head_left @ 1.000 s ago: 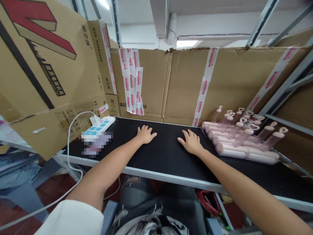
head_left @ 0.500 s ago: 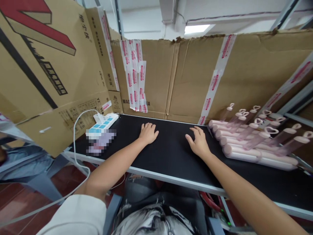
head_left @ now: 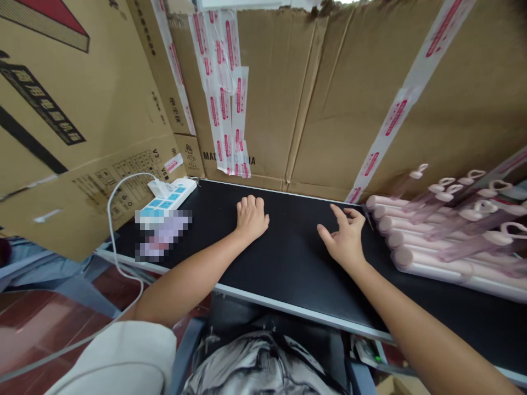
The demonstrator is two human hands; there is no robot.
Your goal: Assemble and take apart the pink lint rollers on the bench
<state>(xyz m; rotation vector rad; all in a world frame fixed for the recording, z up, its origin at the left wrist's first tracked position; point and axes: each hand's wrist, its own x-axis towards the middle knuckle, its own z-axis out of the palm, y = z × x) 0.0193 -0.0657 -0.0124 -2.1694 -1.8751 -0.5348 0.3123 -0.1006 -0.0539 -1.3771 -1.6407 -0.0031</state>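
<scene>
My left hand (head_left: 251,218) rests palm-down on the black matte tabletop (head_left: 288,258), fingers curled loosely under, holding nothing. My right hand (head_left: 345,241) is lifted a little off the surface, fingers spread and half-bent, also with nothing in it; it sits just beside the near end of the stack of pale pink plastic tubes (head_left: 428,247) that lie in a row along the right side of the table. Leaning across those tubes are several clear pink sticks with heart-shaped loop caps (head_left: 465,189).

I judge this to be the reach before a pick: the right hand is turned toward the tube ends, so the nearest tube looks like the thing to be taken. That move would call for sliding the fingers a short way right and closing them round one tube end without nudging the stack or the sticks propped on top.

Off to my left, well apart from both hands, a white power strip with blue sockets (head_left: 168,198) lies at the table's far corner, its white cable (head_left: 113,219) looping down over the edge. Brown cardboard sheets patched with pink-printed tape (head_left: 313,99) wall in the bench behind and on the left. A pale metal rim (head_left: 288,307) edges the table above my lap, with reddish floor below.
</scene>
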